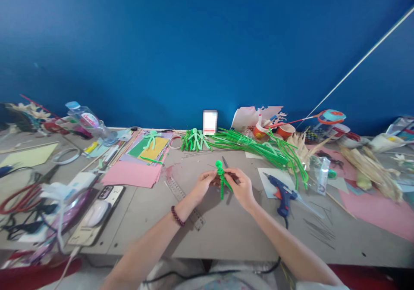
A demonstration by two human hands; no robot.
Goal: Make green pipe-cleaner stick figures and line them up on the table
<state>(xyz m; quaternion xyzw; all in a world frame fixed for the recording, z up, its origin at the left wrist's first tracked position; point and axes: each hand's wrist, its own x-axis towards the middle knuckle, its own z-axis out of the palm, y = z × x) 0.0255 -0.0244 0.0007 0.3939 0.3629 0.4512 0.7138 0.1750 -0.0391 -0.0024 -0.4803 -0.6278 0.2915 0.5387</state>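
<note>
A bright green pipe-cleaner figure [221,179] with a round coiled head is held upright above the grey table, between my two hands. My left hand [207,184] pinches it from the left side, with a dark red bead bracelet on that wrist. From the right, my right hand [240,186] grips the figure's body and side, fingers closed. A clear ruler [184,204] lies on the table, partly beneath my left forearm. Behind the hands, a cluster of green pipe-cleaner figures [195,140] stands near the wall, beside a long bundle of green pipe cleaners [258,147].
To the right lies a blue glue gun [284,195] by a clear bottle [323,176]. Pink paper [132,173], a phone [108,199] with a white mouse [98,213] on it, and a tilted plastic bottle [87,120] are at left. Red cups [260,130] stand behind.
</note>
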